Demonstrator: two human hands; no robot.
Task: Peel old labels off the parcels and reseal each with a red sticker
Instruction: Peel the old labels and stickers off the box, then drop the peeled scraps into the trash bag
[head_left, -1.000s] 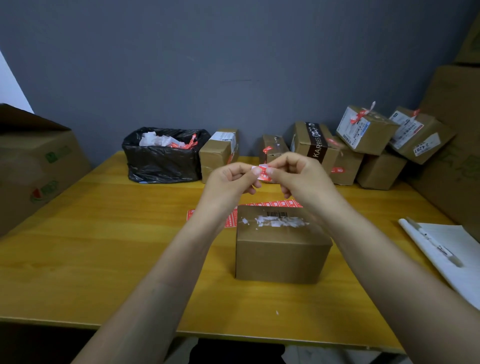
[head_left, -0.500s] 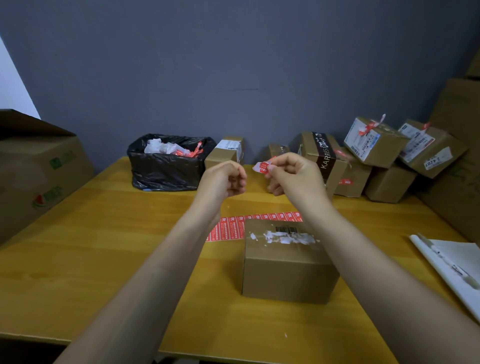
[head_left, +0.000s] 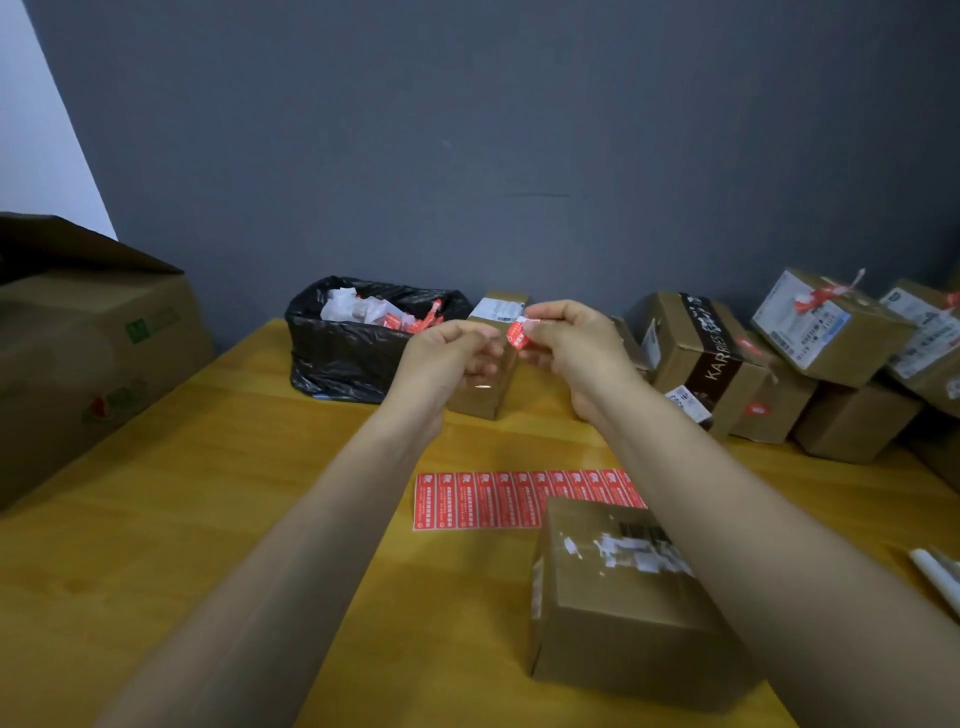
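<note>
Right hand (head_left: 571, 345): thumb and forefinger pinch the small red rectangular sticker (head_left: 518, 333), and the other fingers are curled under. The sticker hangs off the fingertips.

Left hand (head_left: 449, 358): just beside the pinch, fingers curled in. I make out no contact with the sticker, and I cannot tell whether it keeps a scrap of backing.

Change: a second ago both hands pinched the sticker together. Half a second ago the left had let go, and now the right alone carries it. I read this as the sticker being free of its backing and ready to apply.

Below the grip, nearer me: the brown cardboard parcel (head_left: 623, 623) with torn white label scraps (head_left: 634, 553) on top. The old label is mostly off and there is no red seal yet.

Between grip and parcel: the red sticker sheet (head_left: 498, 499), flat on the yellow wooden table (head_left: 208, 493).

Beyond the grip:
- Left: a black bin bag (head_left: 337, 358) holding peeled scraps.
- Right: a heap of brown boxes (head_left: 831, 338), several already sealed red.

Next, in my judgement: lower the sticker onto the near parcel's top seam.
</note>
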